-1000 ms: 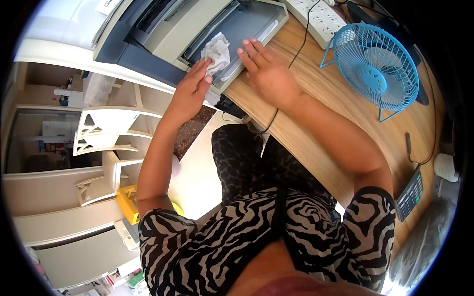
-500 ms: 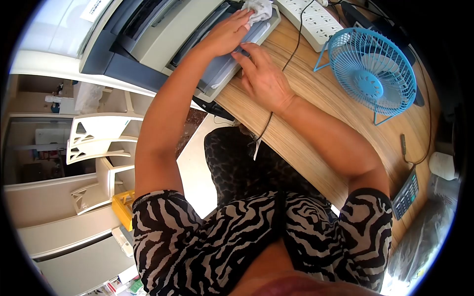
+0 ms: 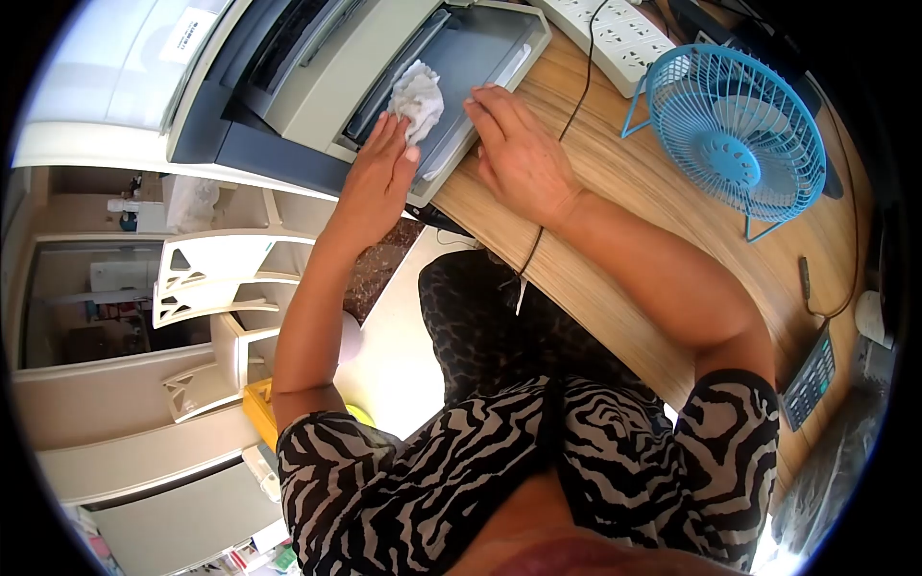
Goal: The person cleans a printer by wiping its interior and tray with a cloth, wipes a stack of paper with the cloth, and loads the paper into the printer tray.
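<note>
A crumpled white cloth (image 3: 418,101) lies against the grey paper tray (image 3: 473,50) of a beige and dark-grey printer (image 3: 355,56). My left hand (image 3: 377,180) presses it there, its fingertips at the cloth's lower end and the thumb along its side. My right hand (image 3: 526,165) is at the tray's near edge, holding nothing. Its fingers are loosely bent and a little apart, with the fingertips right at the rim and the wrist over the wooden desk (image 3: 634,216).
A blue wire fan (image 3: 735,158) stands on the desk, right of my right hand. Behind it is a white power strip (image 3: 615,43), with a black cable (image 3: 582,91) running down past my wrist. A calculator (image 3: 809,379) lies at the right. White shelving (image 3: 216,274) is at the left.
My left hand has drawn the cloth from the tray's far end back toward me and to the left. My right hand has stayed near the tray's edge, now apart from the left.
</note>
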Available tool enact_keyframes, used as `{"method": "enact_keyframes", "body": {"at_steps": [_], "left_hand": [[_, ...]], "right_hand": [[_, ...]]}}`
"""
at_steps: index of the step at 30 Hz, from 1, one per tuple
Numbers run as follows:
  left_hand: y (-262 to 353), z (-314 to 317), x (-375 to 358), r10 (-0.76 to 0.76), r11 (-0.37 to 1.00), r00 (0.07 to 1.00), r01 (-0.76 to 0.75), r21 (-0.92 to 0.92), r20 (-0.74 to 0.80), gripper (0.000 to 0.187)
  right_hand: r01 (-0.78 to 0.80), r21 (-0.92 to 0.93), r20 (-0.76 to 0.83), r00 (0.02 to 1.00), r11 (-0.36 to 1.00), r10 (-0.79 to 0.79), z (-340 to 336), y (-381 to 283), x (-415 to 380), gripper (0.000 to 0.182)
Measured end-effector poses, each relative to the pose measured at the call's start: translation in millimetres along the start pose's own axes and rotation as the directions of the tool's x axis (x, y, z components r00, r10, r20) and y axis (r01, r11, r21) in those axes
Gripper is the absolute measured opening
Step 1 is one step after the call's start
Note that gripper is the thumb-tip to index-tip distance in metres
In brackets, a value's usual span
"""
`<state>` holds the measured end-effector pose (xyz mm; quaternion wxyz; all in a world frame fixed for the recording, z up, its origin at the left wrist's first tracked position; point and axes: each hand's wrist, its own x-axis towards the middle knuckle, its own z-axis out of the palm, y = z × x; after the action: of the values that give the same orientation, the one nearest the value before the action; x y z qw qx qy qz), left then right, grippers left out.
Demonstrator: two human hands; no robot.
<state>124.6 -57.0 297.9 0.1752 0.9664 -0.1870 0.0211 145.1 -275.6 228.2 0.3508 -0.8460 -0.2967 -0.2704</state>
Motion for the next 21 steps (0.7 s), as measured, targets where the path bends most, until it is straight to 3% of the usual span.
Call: {"method": "enact_keyframes", "body": {"at_steps": [5, 8, 11, 18, 21], "left_hand": [[-20, 19, 85, -0.051, 0.998, 0.999, 0.052, 0.043, -0.011, 0.067], [-34, 39, 129, -0.181, 0.974, 0.981, 0.189, 0.129, -0.068, 0.072], [-38, 45, 159, -0.209, 0.970, 0.970, 0.222, 0.103, -0.127, 0.076], [-51, 47, 204, -0.509, 0.855, 0.860, 0.511, 0.094, -0.043, 0.073], [-49, 45, 206, -0.532, 0.843, 0.846, 0.532, 0.077, -0.019, 0.073]], "right_hand": [[0.008, -0.001, 0.008, 1.000, 1.000, -0.008, -1, 4, -1, 0.055], [0.012, 0.002, 0.008, 1.000, 1.000, -0.012, -3, 4, 2, 0.054], [0.012, 0.010, -0.003, 1.000, 1.000, -0.012, -2, 3, 1, 0.054], [0.007, -0.012, 0.006, 1.000, 1.000, -0.007, -2, 4, 0, 0.056], [0.021, -0.033, 0.014, 1.000, 0.999, -0.021, -1, 6, -1, 0.055]]}}
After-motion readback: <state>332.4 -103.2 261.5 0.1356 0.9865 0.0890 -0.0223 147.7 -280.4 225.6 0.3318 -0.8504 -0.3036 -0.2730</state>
